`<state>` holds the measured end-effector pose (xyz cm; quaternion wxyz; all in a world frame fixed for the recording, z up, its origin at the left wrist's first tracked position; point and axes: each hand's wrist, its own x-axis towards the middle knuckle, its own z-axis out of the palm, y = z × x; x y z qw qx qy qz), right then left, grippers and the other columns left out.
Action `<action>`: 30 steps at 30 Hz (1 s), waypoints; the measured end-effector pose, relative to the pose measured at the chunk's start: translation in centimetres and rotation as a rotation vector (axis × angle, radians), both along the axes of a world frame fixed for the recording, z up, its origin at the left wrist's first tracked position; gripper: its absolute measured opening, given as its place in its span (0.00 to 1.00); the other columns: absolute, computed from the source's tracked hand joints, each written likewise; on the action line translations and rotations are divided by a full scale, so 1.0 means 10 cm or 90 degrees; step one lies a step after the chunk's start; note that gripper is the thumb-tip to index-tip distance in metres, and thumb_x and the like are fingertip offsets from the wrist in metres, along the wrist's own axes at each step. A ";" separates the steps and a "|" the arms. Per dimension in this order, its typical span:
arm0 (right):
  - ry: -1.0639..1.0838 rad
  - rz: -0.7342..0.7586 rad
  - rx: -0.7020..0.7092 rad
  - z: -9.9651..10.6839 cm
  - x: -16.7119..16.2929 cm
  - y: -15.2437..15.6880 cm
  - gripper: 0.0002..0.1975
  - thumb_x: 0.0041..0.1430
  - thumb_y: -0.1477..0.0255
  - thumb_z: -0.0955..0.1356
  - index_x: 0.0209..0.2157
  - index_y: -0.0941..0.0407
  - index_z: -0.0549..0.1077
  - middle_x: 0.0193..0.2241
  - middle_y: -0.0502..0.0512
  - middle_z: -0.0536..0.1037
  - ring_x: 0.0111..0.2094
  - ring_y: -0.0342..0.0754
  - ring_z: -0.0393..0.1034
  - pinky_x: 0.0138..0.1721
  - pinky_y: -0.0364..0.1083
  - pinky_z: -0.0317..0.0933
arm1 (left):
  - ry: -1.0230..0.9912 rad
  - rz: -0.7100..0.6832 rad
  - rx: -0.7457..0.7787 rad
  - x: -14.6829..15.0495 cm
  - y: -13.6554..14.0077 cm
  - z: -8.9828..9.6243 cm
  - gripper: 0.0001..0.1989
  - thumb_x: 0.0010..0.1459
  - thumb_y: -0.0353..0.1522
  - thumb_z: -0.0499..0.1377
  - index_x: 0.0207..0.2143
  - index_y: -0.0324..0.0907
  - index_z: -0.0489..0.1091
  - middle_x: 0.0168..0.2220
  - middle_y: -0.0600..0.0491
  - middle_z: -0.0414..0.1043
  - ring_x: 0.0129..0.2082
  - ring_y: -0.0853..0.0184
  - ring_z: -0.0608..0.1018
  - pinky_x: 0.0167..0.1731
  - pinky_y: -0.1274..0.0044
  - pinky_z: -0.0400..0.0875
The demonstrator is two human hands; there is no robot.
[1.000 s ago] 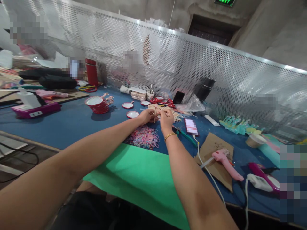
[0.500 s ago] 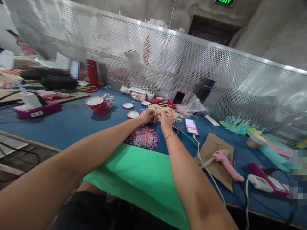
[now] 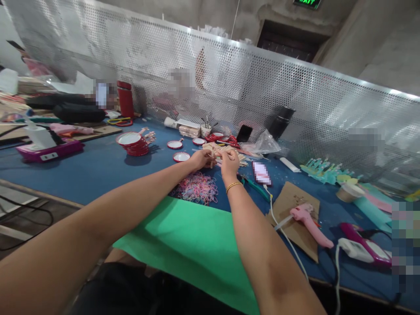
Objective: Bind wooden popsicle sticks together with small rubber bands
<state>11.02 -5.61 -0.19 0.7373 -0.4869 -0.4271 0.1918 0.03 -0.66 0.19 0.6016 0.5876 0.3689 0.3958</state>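
Note:
Over the far middle of the table my left hand (image 3: 202,159) is closed on a small pale wooden stick (image 3: 212,153) that stands up between the fingers. Right beside it, my right hand (image 3: 229,161) is closed in a pinch close to the stick; what its fingertips hold is too small to make out. Behind the hands lie several more flat wooden sticks (image 3: 243,157). Below my left wrist spreads a pile of coloured rubber bands (image 3: 197,188). A green sheet (image 3: 187,245) covers the table's near edge and hangs over my lap.
Left of the hands stand a stack of red-rimmed round pieces (image 3: 133,144) and a loose red-rimmed disc (image 3: 181,156). Teal-handled pliers (image 3: 256,188) and a phone (image 3: 261,173) lie to the right, with a pink glue gun (image 3: 310,223) on cardboard (image 3: 285,201). A perforated metal panel (image 3: 147,52) closes the back.
Both hands stay together in the same place around the stick, with only slight finger movement. The view has shifted very slightly.

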 end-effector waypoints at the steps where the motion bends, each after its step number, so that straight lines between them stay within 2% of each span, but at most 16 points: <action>1: 0.004 0.006 -0.003 0.00 0.00 0.00 0.09 0.48 0.64 0.66 0.22 0.54 0.66 0.23 0.46 0.76 0.28 0.44 0.69 0.32 0.42 0.63 | -0.003 -0.004 0.002 0.00 0.00 0.00 0.09 0.48 0.27 0.67 0.27 0.38 0.68 0.23 0.54 0.74 0.24 0.70 0.78 0.29 0.78 0.75; 5: 0.004 0.034 -0.017 -0.02 -0.02 0.03 0.09 0.48 0.64 0.66 0.23 0.54 0.66 0.22 0.46 0.76 0.26 0.44 0.69 0.30 0.42 0.63 | -0.023 -0.010 0.007 0.00 0.01 -0.01 0.10 0.48 0.28 0.67 0.27 0.38 0.67 0.23 0.54 0.74 0.24 0.69 0.78 0.28 0.78 0.75; 10: -0.005 -0.003 -0.006 -0.02 0.01 0.03 0.09 0.48 0.64 0.66 0.23 0.54 0.67 0.23 0.47 0.76 0.28 0.44 0.69 0.33 0.42 0.63 | 0.006 -0.001 -0.002 0.00 0.00 0.00 0.08 0.49 0.27 0.66 0.27 0.38 0.67 0.23 0.53 0.74 0.25 0.69 0.78 0.30 0.77 0.75; 16: -0.013 0.038 -0.001 -0.04 -0.01 0.03 0.09 0.49 0.64 0.65 0.23 0.54 0.67 0.22 0.47 0.76 0.27 0.44 0.70 0.30 0.41 0.62 | -0.016 -0.001 0.001 0.01 0.00 0.00 0.07 0.50 0.26 0.65 0.27 0.38 0.67 0.21 0.55 0.73 0.23 0.70 0.77 0.27 0.79 0.74; 21: -0.010 -0.002 0.009 -0.05 0.01 0.05 0.08 0.49 0.64 0.65 0.23 0.54 0.66 0.23 0.47 0.76 0.28 0.44 0.70 0.32 0.42 0.63 | -0.007 -0.001 -0.005 0.01 0.02 -0.02 0.08 0.48 0.26 0.66 0.27 0.38 0.68 0.22 0.54 0.74 0.25 0.68 0.78 0.30 0.77 0.75; 26: -0.017 0.027 -0.010 -0.04 -0.01 0.04 0.09 0.49 0.64 0.66 0.23 0.54 0.67 0.23 0.47 0.76 0.26 0.44 0.69 0.28 0.41 0.61 | -0.009 0.000 0.000 0.01 0.02 -0.01 0.08 0.49 0.27 0.65 0.27 0.38 0.67 0.21 0.55 0.73 0.23 0.70 0.77 0.29 0.77 0.75; 30: -0.010 -0.009 -0.005 -0.02 0.00 0.03 0.08 0.49 0.65 0.66 0.22 0.54 0.67 0.22 0.47 0.76 0.27 0.44 0.69 0.30 0.42 0.61 | -0.002 0.001 -0.002 0.01 0.00 0.00 0.07 0.50 0.26 0.65 0.27 0.38 0.67 0.22 0.54 0.74 0.24 0.69 0.78 0.29 0.77 0.75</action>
